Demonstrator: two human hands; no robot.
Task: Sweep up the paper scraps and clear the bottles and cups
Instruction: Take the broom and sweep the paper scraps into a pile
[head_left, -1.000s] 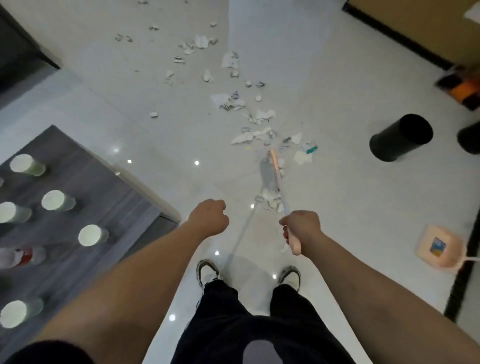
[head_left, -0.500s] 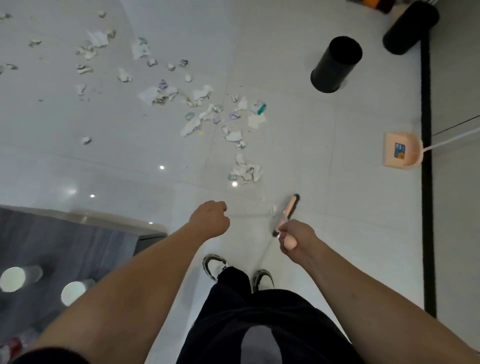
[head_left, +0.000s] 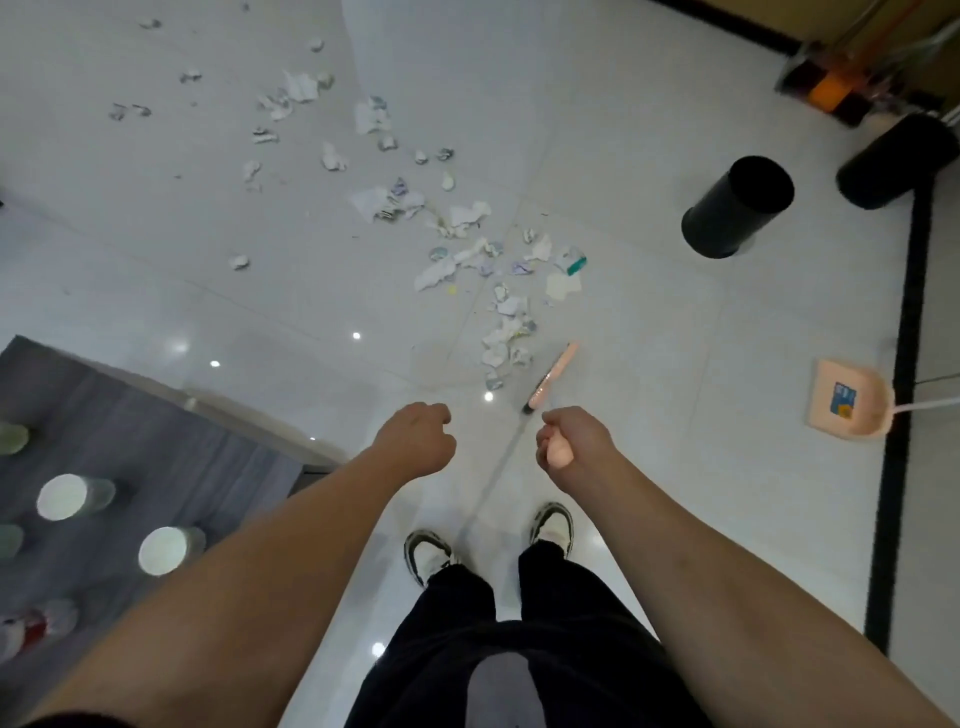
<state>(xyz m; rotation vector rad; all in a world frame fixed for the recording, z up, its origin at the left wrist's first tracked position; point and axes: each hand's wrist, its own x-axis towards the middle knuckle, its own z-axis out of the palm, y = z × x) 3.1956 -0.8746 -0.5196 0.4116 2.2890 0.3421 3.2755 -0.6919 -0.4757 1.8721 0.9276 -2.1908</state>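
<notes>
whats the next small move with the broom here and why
Probably draw the pink broom head leftward through the near white paper scraps, bunching them. The right hand grips the handle top, the head sits just right of that trail, and the pink dustpan lies unused.

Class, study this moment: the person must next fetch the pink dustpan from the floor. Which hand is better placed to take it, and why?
The left hand. It is curled but holds nothing, whereas the right hand grips the broom. The dustpan does lie to the person's right, so the left must reach across.
</notes>
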